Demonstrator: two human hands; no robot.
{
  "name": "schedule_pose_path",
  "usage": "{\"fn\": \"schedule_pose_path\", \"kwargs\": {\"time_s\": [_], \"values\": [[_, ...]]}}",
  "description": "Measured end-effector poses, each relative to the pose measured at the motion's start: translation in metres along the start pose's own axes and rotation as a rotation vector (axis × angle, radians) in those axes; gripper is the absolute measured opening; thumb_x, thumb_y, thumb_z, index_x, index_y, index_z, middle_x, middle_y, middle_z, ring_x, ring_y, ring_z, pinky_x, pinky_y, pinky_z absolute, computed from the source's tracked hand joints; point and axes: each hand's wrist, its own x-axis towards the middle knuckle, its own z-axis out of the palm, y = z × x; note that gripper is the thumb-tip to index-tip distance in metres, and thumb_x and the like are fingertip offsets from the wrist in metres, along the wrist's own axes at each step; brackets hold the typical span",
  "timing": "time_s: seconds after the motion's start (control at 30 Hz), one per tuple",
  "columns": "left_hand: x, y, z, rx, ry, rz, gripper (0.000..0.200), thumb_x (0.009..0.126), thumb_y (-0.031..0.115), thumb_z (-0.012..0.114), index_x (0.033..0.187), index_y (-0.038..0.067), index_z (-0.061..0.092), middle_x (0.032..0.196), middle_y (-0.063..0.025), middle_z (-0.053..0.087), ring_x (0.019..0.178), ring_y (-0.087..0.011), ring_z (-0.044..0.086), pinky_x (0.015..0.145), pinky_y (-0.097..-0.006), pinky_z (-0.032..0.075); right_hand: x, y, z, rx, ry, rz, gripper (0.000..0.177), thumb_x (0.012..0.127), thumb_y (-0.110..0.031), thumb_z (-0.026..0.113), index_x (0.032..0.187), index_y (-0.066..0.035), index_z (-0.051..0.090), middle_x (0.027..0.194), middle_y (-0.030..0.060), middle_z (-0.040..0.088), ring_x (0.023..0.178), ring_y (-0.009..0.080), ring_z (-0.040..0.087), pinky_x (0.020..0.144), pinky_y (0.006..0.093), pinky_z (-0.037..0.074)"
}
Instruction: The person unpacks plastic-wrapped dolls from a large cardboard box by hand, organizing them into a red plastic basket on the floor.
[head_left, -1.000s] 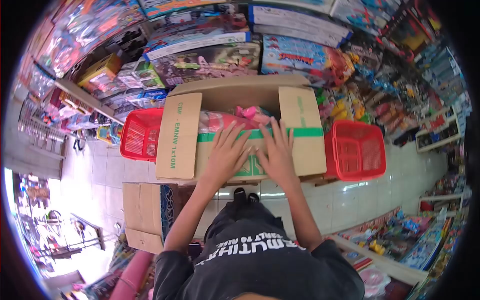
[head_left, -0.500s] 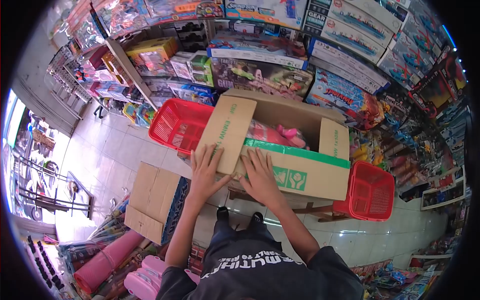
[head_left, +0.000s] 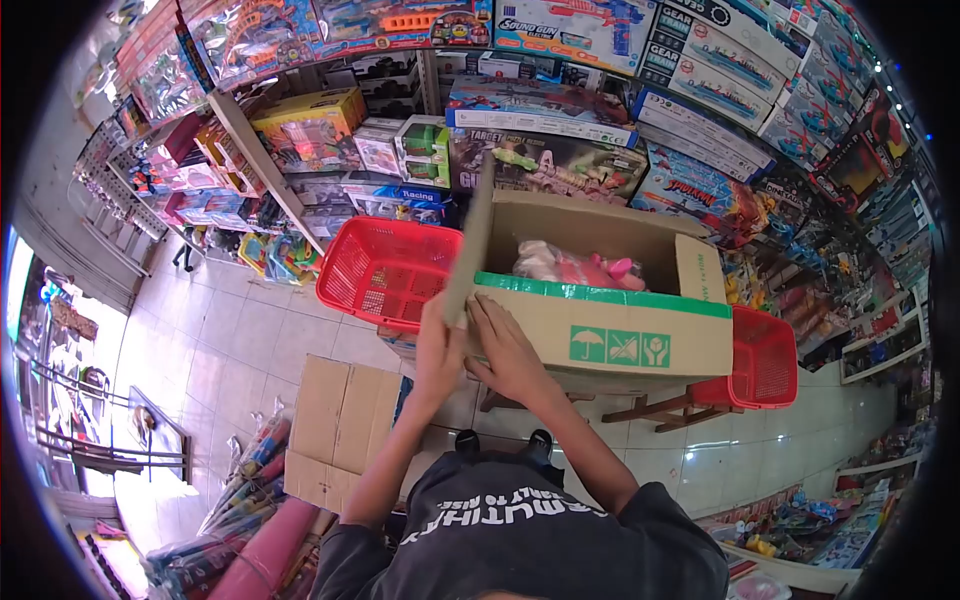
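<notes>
A large open cardboard box (head_left: pixel 640 345) stands in front of me, with green tape along its front rim. Pink and white plastic-wrapped things (head_left: pixel 575 268) lie inside; their kind is hard to make out. The left flap (head_left: pixel 470 250) stands nearly upright. My left hand (head_left: pixel 438 355) is closed around the near lower end of this flap, some fingers hidden behind it. My right hand (head_left: pixel 508 345) lies against the front left corner of the box, fingers stretched out along the cardboard just below the tape.
Red plastic baskets stand left (head_left: pixel 385 270) and right (head_left: pixel 765 360) of the box. A wooden stand (head_left: pixel 670 410) shows below it. Another cardboard box (head_left: pixel 340 425) sits at lower left, near a pink roll (head_left: pixel 265 560). Shelves of boxed toys (head_left: pixel 545 110) rise behind.
The left flap has swung up from lying over the opening to nearly upright, with my left hand at its edge. My right hand stays by the box's front left corner. The view has shifted.
</notes>
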Motion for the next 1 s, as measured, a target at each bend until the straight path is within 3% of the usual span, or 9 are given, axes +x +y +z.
{"fn": "schedule_pose_path", "kwargs": {"time_s": [0.07,0.17,0.2,0.33,0.4,0.63,0.77,0.83,1.0], "values": [[0.0,-0.029,-0.012,-0.307,0.064,-0.123,0.054,0.093,0.003,0.05,0.141,-0.003,0.027,0.136,-0.0203,0.039,0.119,-0.0243,0.047,0.096,-0.0358,0.041,0.009,-0.003,0.002,-0.093,-0.036,-0.007,0.077,0.081,-0.03,0.064,0.142,0.0,0.029,0.141,0.0251,0.034,0.132,0.0415,0.032,0.11,0.0498,0.026],[0.002,-0.015,-0.028,-0.287,0.291,-0.199,0.068,0.089,0.004,0.058,0.144,-0.002,0.018,0.139,-0.0219,0.035,0.119,-0.0278,0.047,0.095,-0.0366,0.042,0.013,-0.009,0.006,-0.227,-0.075,-0.022,0.076,0.083,-0.034,0.063,0.144,-0.003,0.03,0.142,0.0231,0.034,0.131,0.0397,0.034,0.109,0.0489,0.027],[-0.001,-0.022,-0.035,-0.248,0.285,-0.231,0.087,0.083,0.005,0.068,0.146,0.0,0.009,0.141,-0.0229,0.031,0.123,-0.0295,0.042,0.098,-0.0389,0.04,0.013,-0.01,0.008,-0.281,-0.075,-0.019,0.074,0.084,-0.036,0.062,0.143,-0.005,0.031,0.142,0.0219,0.035,0.131,0.0387,0.035,0.109,0.0482,0.028],[-0.012,-0.058,-0.043,-0.028,0.375,-0.155,0.084,0.079,0.01,0.072,0.145,0.001,0.019,0.142,-0.025,0.029,0.128,-0.0321,0.036,0.103,-0.0445,0.034,0.011,-0.01,0.017,-0.424,-0.054,-0.02,0.071,0.081,-0.034,0.064,0.14,-0.006,0.037,0.141,0.0197,0.037,0.131,0.0359,0.037,0.108,0.0476,0.029],[-0.017,-0.069,-0.045,0.374,0.204,-0.108,0.067,0.079,0.019,0.071,0.136,0.002,0.04,0.14,-0.0229,0.035,0.131,-0.0355,0.033,0.106,-0.0478,0.026,0.012,-0.011,0.017,-0.439,-0.038,-0.031,0.066,0.083,-0.034,0.063,0.138,-0.007,0.041,0.142,0.018,0.038,0.13,0.0347,0.037,0.107,0.0476,0.03],[-0.004,-0.064,-0.032,0.417,-0.019,0.015,0.042,0.082,0.024,0.065,0.119,0.006,0.058,0.127,-0.0142,0.053,0.128,-0.0333,0.04,0.105,-0.0451,0.026,0.01,-0.011,0.02,-0.487,-0.026,-0.012,0.064,0.083,-0.035,0.062,0.137,-0.007,0.042,0.142,0.0159,0.038,0.131,0.0331,0.037,0.108,0.0492,0.029],[0.003,-0.088,-0.014,0.12,-0.127,0.046,0.039,0.086,0.022,0.061,0.12,0.003,0.055,0.119,-0.0134,0.058,0.115,-0.0278,0.054,0.099,-0.0399,0.036,0.01,-0.008,0.02,-0.494,-0.053,-0.01,0.066,0.082,-0.035,0.063,0.137,-0.005,0.041,0.141,0.016,0.039,0.132,0.0327,0.037,0.109,0.05,0.028],[0.004,-0.088,-0.009,-0.247,-0.232,-0.213,0.04,0.09,0.023,0.059,0.121,0.0,0.052,0.118,-0.0159,0.058,0.111,-0.027,0.058,0.093,-0.0374,0.044,0.01,-0.007,0.02,-0.483,-0.055,0.0,0.067,0.081,-0.035,0.063,0.137,-0.004,0.041,0.141,0.0163,0.04,0.132,0.0324,0.037,0.109,0.0501,0.028],[0.01,-0.084,-0.005,-0.386,-0.324,-0.234,0.041,0.094,0.026,0.057,0.121,-0.004,0.049,0.115,-0.0176,0.058,0.109,-0.0248,0.059,0.09,-0.0343,0.047,0.01,-0.007,0.019,-0.273,0.031,0.067,0.075,0.074,-0.027,0.072,0.139,-0.005,0.04,0.138,0.0171,0.044,0.128,0.0349,0.042,0.108,0.0483,0.032]]}}
